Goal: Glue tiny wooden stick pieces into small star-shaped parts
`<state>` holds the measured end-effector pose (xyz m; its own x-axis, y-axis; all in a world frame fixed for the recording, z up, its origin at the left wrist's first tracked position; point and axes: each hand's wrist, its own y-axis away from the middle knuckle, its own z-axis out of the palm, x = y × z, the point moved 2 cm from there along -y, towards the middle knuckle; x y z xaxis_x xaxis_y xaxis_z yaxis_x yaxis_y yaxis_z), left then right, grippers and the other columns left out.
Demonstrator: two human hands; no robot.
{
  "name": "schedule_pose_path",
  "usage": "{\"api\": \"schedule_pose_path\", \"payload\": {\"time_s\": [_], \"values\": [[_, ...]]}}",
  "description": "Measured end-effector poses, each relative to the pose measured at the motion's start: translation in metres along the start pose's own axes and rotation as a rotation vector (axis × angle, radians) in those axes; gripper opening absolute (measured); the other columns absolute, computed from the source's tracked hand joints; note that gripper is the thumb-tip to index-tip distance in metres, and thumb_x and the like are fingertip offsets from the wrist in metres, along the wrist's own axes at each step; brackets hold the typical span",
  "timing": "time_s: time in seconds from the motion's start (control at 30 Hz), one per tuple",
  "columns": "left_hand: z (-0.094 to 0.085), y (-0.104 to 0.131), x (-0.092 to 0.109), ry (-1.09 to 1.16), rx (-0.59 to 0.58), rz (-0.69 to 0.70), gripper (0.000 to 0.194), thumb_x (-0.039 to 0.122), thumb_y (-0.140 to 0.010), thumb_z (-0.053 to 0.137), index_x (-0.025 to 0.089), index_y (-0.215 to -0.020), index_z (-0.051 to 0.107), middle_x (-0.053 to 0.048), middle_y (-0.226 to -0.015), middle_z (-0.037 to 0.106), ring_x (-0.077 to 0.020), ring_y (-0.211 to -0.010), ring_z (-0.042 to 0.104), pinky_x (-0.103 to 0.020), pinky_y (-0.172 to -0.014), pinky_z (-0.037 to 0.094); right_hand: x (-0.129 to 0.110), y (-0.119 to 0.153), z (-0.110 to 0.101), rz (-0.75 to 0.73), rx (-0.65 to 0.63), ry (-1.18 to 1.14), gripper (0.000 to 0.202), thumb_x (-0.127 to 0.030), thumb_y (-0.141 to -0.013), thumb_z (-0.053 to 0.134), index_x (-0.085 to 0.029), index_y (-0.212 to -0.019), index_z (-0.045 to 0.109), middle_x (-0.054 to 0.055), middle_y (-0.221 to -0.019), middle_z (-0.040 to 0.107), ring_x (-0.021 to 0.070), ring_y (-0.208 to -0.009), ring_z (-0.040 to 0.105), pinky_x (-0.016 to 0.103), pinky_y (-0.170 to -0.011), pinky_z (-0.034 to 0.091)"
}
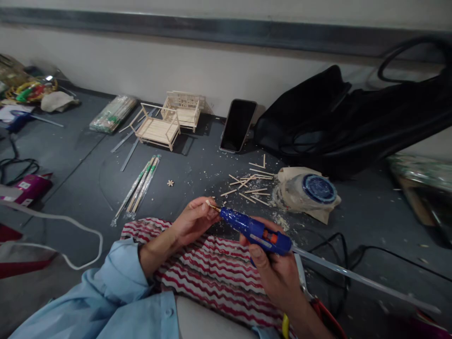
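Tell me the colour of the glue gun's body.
The glue gun has a blue body with orange-red parts; it shows in the head view, the only one.

Worktop (199, 155), dark grey, scattered with pale shavings. At its left, one purple box (30, 188). Towards the wall, one wrapped bundle (113, 114); two miniature wooden furniture pieces, a front one (157, 131) and a rear one (185, 117); one phone (238, 126), propped at a tilt; one black bag (303, 117). Nearer: wrapped sticks (141, 186); one flower-shaped piece (170, 183); loose cut sticks (259, 177); one beige sheet (323, 215) under a blue-lidded jar (300, 186).
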<state>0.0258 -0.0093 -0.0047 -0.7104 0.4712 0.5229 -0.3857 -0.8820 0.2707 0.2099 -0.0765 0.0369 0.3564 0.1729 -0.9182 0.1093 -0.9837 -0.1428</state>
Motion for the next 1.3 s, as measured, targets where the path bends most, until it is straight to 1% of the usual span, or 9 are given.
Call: {"api": "schedule_pose_path", "payload": {"time_s": [0.27,0.5,0.73,0.87,1.07,1.2,1.3], "values": [[0.0007,0.0002,0.0002,0.004,-0.005,0.003,0.033,0.041,-0.06,0.089,0.016,-0.075,0.073,0.003,-0.063,0.051,-0.0096,-0.063,0.048,-0.026,-0.07,0.043,0.0004,0.0017,0.0006,0.031,0.01,0.018,0.036,-0.039,-0.096,0.053,-0.024,-0.129,0.05,0.007,-0.096,0.071,0.0185,-0.077,0.068,0.031,-0.074,0.056],[0.0006,0.0003,-0.0003,0.011,0.0,-0.006,0.033,0.04,-0.06,0.09,0.017,-0.075,0.073,0.003,-0.063,0.051,-0.009,-0.062,0.048,-0.027,-0.071,0.044,0.0024,0.0027,0.0002,0.052,0.029,0.053,0.037,-0.044,-0.095,0.053,-0.022,-0.125,0.054,0.009,-0.1,0.07,0.0203,-0.079,0.069,0.034,-0.076,0.057],[0.0015,-0.0001,0.0003,0.015,-0.011,-0.005,0.033,0.04,-0.061,0.089,0.016,-0.074,0.072,0.003,-0.062,0.051,-0.0092,-0.062,0.049,-0.027,-0.07,0.042,0.0067,0.0044,-0.0006,0.048,0.032,0.069,0.037,-0.042,-0.095,0.053,-0.023,-0.127,0.053,0.01,-0.107,0.07,0.0202,-0.079,0.069,0.034,-0.075,0.056],[0.0028,0.0001,0.0005,0.007,-0.005,0.003,0.034,0.041,-0.061,0.089,0.015,-0.073,0.072,0.003,-0.062,0.05,-0.0088,-0.061,0.047,-0.026,-0.067,0.04,0.0066,0.0049,-0.0006,0.053,0.053,0.078,0.038,-0.044,-0.095,0.054,-0.023,-0.126,0.054,0.01,-0.107,0.07,0.0219,-0.081,0.069,0.036,-0.078,0.056],[0.0033,0.0001,0.0008,0.007,0.007,-0.009,0.035,0.041,-0.059,0.09,0.015,-0.073,0.071,0.003,-0.061,0.05,-0.0089,-0.061,0.047,-0.027,-0.068,0.041,0.0089,0.0059,-0.0002,0.085,0.044,0.09,0.039,-0.047,-0.094,0.053,-0.023,-0.125,0.054,0.012,-0.11,0.07,0.0231,-0.084,0.069,0.036,-0.075,0.056],[0.0033,0.0002,0.0011,0.002,0.014,-0.007,0.035,0.042,-0.059,0.09,0.016,-0.073,0.071,0.003,-0.061,0.05,-0.009,-0.061,0.047,-0.027,-0.068,0.041,0.0098,0.0059,-0.0007,0.075,0.043,0.098,0.041,-0.047,-0.094,0.052,-0.021,-0.126,0.054,0.013,-0.109,0.07,0.024,-0.086,0.068,0.037,-0.077,0.056],[0.0036,-0.0001,0.0011,0.01,0.002,-0.003,0.034,0.041,-0.06,0.09,0.016,-0.074,0.072,0.003,-0.061,0.05,-0.0088,-0.06,0.046,-0.026,-0.067,0.04,0.0077,0.0047,-0.001,0.068,0.04,0.098,0.038,-0.046,-0.095,0.052,-0.022,-0.125,0.054,0.012,-0.111,0.069,0.0232,-0.087,0.068,0.037,-0.08,0.055]]}}
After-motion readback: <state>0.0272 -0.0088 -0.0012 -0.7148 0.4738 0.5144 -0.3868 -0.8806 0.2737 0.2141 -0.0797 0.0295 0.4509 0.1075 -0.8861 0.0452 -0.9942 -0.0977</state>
